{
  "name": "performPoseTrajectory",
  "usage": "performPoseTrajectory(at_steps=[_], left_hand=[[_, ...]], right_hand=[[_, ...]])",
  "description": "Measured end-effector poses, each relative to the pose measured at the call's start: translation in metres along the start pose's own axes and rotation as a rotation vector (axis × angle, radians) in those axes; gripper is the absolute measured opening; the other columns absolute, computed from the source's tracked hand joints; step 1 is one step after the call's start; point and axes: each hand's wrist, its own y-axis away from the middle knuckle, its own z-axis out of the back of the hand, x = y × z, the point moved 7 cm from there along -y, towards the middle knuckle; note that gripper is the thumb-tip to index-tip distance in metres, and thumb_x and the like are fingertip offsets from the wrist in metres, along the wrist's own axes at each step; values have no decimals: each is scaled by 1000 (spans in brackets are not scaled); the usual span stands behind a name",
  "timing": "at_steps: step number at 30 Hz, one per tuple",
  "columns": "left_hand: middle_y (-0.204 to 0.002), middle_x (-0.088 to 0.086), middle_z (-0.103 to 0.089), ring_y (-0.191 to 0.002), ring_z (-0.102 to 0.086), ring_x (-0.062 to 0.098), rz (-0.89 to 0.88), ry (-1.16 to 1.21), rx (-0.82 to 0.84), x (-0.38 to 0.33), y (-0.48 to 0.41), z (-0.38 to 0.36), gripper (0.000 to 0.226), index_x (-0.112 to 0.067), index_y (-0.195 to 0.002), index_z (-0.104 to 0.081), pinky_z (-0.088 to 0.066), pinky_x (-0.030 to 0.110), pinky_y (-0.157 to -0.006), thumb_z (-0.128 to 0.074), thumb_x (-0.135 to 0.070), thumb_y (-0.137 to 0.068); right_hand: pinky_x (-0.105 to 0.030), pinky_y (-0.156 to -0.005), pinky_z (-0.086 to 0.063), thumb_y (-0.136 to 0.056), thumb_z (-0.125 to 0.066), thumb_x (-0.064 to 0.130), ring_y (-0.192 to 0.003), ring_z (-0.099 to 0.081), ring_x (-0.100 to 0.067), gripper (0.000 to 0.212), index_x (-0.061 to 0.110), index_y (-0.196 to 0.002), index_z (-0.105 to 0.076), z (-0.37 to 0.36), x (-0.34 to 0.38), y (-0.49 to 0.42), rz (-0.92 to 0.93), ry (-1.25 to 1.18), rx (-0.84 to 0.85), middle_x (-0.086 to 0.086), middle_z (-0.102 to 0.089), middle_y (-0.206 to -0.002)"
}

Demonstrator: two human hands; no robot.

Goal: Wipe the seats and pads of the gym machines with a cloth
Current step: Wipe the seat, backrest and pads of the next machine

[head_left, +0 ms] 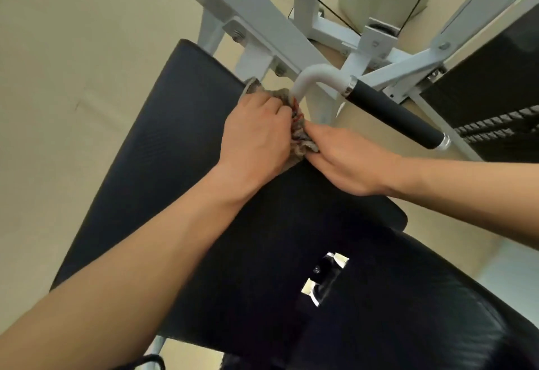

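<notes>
I record the long black textured vinyl pad (151, 159) to the left of the left hand, slanting away from me. The left hand (256, 136) lies over the pad's far right edge. Its fingers are curled tight round a bunched grey woven cloth with red threads (300, 133).

The cloth sits between the two hands, part of it showing beyond the left knuckles. It lies against the foot of a white curved metal tube (313, 75) that rises just beyond the fingers.

The right hand (347, 162) reaches in from the right. Its fingers are nearly straight, and thumb and fingertips pinch the cloth's near end. Its heel rests on the pad.

Nearer to me than both hands is a smooth black padded seat (408, 311), separated from the pad by a gap that shows a bright metal bracket (323, 278).

Beyond and to the right of the right hand, the tube carries a black foam grip (393, 116), clear of both hands. A white steel frame (248, 5) crosses behind the tube. Farthest right stands a dark ribbed stack (495, 129), well apart from the hands; I cannot make out its detail.
</notes>
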Motion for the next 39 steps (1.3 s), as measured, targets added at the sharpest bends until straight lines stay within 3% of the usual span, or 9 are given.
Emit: performPoseTrajectory(at_steps=[3,8,12,18,23,25,29,33,39], left_hand=[[-109,6,-72,-107,-62,28,-107,60,6,-30,9,-10,35,-13,-107,-71,-43,42,-98,-39,-25,-100],[-103,-1,-72,-96,-65,24,-323,85,80,-62,0,-18,41,-20,-105,-71,-47,40,-89,-33,-35,-101],[-95,5,-72,-88,-67,30,-173,13,74,-11,-15,1,37,-19,-103,-71,-54,42,-74,-40,-37,-100],[-91,10,-72,-88,-66,34,-51,2,13,5,-12,7,34,-10,-100,-73,-49,45,-81,-44,-26,-99],[-99,7,-70,-93,-63,33,-360,48,129,-111,14,-32,29,-16,-104,-67,-42,46,-93,-42,-30,-99],[-102,4,-71,-94,-65,31,-500,110,190,-161,16,-49,26,-19,-106,-66,-43,42,-87,-42,-29,-100],[-113,0,-69,-104,-66,26,-663,86,374,-200,0,-66,37,-25,-120,-63,-39,37,-69,-34,-43,-106],[-112,0,-69,-100,-66,25,-628,123,360,-176,-4,-63,39,-28,-123,-62,-42,38,-71,-35,-49,-104],[-99,-3,-71,-85,-66,22,-442,167,223,-122,-8,-42,27,-32,-115,-67,-46,35,-69,-48,-45,-101]], right_hand=[[-31,-83,-46,-104,-41,35,-96,-61,-19,26,22,-126,-48,-15,-41,40,-159,-10,109,3,-62,-109],[-41,-90,-49,-106,-35,42,-98,-60,-20,29,23,-115,-55,-25,-68,59,-344,-124,172,-1,-66,-112],[-32,-79,-39,-104,-41,39,-97,-55,-18,24,24,-118,-53,-11,-25,5,-254,-216,46,2,-59,-109],[-30,-68,-41,-103,-41,39,-78,-55,-13,21,22,-112,-49,-5,-9,-8,-169,-71,-20,4,-57,-95],[-35,-80,-46,-106,-37,36,-75,-54,-14,20,19,-104,-47,-28,-78,99,-285,73,276,0,-60,-94],[-35,-82,-48,-107,-38,36,-72,-53,-9,20,18,-105,-48,-38,-105,141,-387,88,414,1,-61,-93],[-32,-89,-55,-104,-45,37,-94,-68,-15,29,16,-107,-64,-70,-120,181,-526,-16,577,0,-71,-107],[-19,-79,-50,-104,-46,40,-89,-64,-7,26,21,-103,-63,-61,-117,165,-527,-85,608,6,-69,-103],[-32,-88,-49,-104,-41,37,-103,-64,-32,43,6,-122,-64,-19,-108,125,-592,-246,436,-12,-69,-113]])
